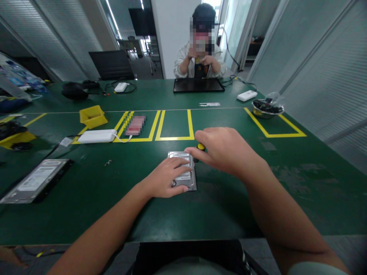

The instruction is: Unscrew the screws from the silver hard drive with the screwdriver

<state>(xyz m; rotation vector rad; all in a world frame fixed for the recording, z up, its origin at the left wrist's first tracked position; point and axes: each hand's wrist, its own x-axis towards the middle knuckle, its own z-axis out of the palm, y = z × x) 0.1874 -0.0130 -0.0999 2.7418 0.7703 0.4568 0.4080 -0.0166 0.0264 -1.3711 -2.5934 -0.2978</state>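
Note:
A silver hard drive [193, 184] with a white label lies flat on the green table in front of me. My left hand [164, 177] rests on top of it with the fingers spread, covering much of its label. My right hand [222, 149] is closed round the yellow-and-black handle of a screwdriver [200, 146]. The screwdriver stands upright at the drive's upper right edge. Its tip is too small and too hidden to see whether it touches a screw. Several tiny metal pieces, probably screws [108, 162], lie to the left of the drive.
Another, larger hard drive [40, 178] lies at the left. Behind are a yellow bin [93, 117], a white power bank [96, 136] cabled to a blurred phone [135, 125], and a filled bowl [268, 109] at right. A person [183, 67] sits opposite, behind a flat black panel [199, 85].

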